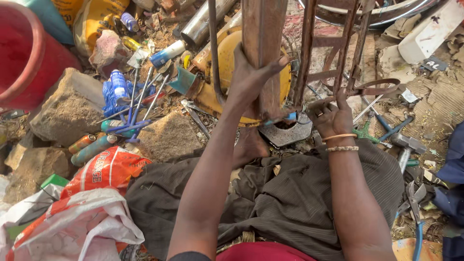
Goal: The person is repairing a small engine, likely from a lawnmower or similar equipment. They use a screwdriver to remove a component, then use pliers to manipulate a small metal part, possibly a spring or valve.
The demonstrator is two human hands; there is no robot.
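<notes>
Left hand (251,79) wraps a rusty brown upright metal post (263,29), fingers (278,62) curled shut round its right edge, palm on the front face. The post rises out of frame at top centre and runs down in front of a round yellow metal housing (227,58) lying on the ground.

Right hand (333,118) sits just right of the post base, fingers closed on a thin tool with a small blue part (290,116) that points left toward the post foot; what kind of tool, cannot tell. Two bracelets (340,142) on the right wrist, one tan, one beaded.

A rusty ladder-like metal frame (333,43) stands just right of the post, above the right hand. A grey flat metal plate (290,133) lies under the post base. A bare foot (249,145) rests beside the plate, dark olive cloth (290,193) over the lap below.

Left side: rough stone blocks (67,108), red plastic tub (24,53), blue-handled thin rods (140,96), orange and white plastic sack (96,193). Right side: steel hammer (406,145), blue-handled pliers (415,208), flattened cardboard (440,101) on the dirt ground.
</notes>
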